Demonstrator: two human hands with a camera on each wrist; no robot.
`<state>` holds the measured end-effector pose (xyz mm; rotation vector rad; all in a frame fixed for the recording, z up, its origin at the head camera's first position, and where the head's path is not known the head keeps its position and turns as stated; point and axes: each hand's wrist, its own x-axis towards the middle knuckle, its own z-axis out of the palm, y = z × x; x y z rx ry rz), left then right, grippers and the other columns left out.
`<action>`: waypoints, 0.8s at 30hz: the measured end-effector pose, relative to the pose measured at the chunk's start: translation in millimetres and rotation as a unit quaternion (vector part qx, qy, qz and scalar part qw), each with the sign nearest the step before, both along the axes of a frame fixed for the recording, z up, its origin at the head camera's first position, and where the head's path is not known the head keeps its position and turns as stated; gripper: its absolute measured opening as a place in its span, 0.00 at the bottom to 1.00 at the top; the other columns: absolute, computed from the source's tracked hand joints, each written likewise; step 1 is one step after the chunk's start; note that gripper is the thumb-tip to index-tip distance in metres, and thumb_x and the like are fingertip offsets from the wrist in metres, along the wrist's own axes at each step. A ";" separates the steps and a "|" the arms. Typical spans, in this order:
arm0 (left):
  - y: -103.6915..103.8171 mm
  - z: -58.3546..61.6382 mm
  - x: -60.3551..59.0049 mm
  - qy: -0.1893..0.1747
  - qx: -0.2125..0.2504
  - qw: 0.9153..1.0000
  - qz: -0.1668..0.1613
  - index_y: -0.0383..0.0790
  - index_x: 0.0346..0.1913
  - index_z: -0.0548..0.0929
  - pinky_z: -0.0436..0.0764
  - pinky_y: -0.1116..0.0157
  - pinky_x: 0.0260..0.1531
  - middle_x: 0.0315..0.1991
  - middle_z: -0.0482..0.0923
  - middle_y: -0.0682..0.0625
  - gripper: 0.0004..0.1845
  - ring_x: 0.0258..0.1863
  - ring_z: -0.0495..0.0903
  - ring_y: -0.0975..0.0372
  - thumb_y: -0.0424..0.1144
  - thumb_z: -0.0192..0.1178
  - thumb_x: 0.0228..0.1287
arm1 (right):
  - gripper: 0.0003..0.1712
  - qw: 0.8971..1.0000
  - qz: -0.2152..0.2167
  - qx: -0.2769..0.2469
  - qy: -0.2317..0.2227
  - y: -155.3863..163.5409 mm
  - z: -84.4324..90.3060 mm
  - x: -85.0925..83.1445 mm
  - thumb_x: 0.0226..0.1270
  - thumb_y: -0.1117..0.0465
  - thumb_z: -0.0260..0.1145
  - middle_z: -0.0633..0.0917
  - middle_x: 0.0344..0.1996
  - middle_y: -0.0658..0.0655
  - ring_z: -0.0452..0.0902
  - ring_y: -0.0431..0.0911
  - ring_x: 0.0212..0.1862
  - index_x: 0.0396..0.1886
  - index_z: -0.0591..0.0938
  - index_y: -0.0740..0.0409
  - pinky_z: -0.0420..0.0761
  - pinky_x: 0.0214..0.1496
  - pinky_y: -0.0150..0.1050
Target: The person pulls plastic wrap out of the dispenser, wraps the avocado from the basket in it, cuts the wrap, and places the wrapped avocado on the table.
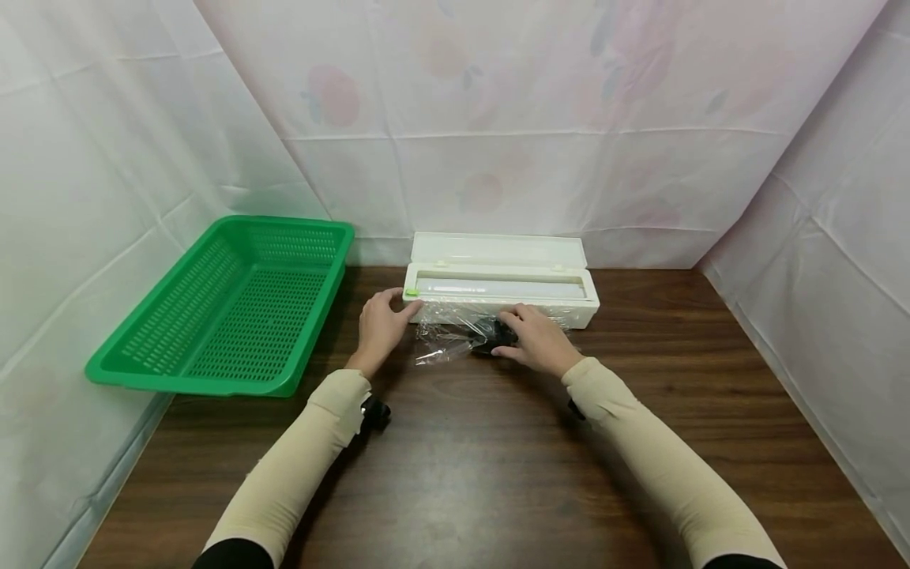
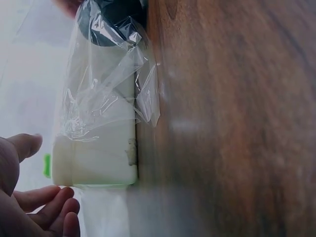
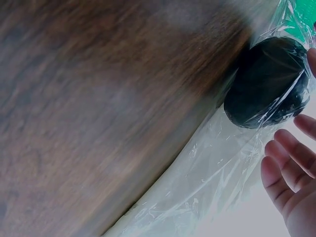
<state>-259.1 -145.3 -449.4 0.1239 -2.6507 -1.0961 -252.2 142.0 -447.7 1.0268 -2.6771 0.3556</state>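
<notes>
Room to pass lies over the near tabletop [image 1: 455, 490]; a green basket [image 1: 213, 385] blocks left, a white box [image 1: 505, 272] ahead.

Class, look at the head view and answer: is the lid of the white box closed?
No: the lid stands open behind the white box, leaving the box's inside uncovered.

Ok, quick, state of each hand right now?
Left hand: open, beside the white box.
Right hand: holding the black object under clear film.
</notes>
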 end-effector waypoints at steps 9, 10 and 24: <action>-9.9 -6.8 -5.6 -0.022 0.062 0.998 -0.026 0.38 0.60 0.80 0.75 0.52 0.57 0.51 0.84 0.40 0.27 0.54 0.81 0.49 0.49 0.65 0.63 | 0.36 1.000 -0.010 -0.006 -0.019 0.1 -1.0 0.3 0.57 0.40 0.71 0.81 0.50 0.60 0.78 0.55 0.53 0.58 0.78 0.59 0.79 0.55 0.50; -11.3 -7.8 -6.1 -0.024 0.064 0.997 -0.028 0.38 0.60 0.80 0.75 0.52 0.58 0.52 0.84 0.40 0.26 0.56 0.80 0.49 0.49 0.65 0.63 | 0.36 1.000 -0.011 -0.008 -0.022 0.0 -0.5 0.5 0.57 0.40 0.71 0.81 0.50 0.59 0.78 0.55 0.52 0.58 0.78 0.58 0.79 0.54 0.50; -14.8 -10.7 -9.8 -0.047 0.130 0.990 -0.013 0.38 0.57 0.83 0.75 0.52 0.60 0.59 0.79 0.40 0.20 0.63 0.75 0.51 0.46 0.59 0.70 | 0.32 0.998 -0.019 -0.033 -0.047 -3.1 25.1 -4.5 0.67 0.43 0.63 0.79 0.46 0.59 0.74 0.52 0.46 0.60 0.78 0.60 0.78 0.49 0.46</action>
